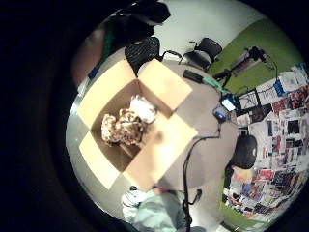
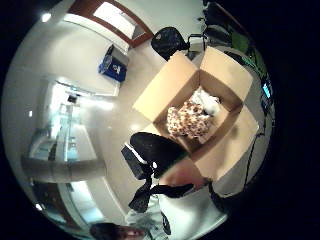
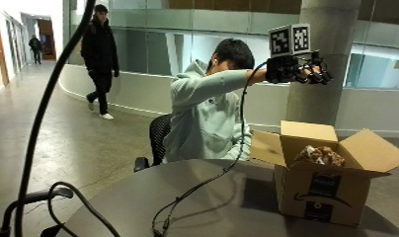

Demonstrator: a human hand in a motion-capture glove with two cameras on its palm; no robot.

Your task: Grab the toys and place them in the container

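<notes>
Toys [image 3: 319, 155] fill the open box [image 3: 324, 192]; hand [image 3: 303, 70] hovers above.

A round grey table [image 3: 206, 197] stands on a polished concrete floor [image 3: 68, 143], beside a thick concrete column [image 3: 324, 54] and a long glass wall [image 3: 160, 44].
</notes>
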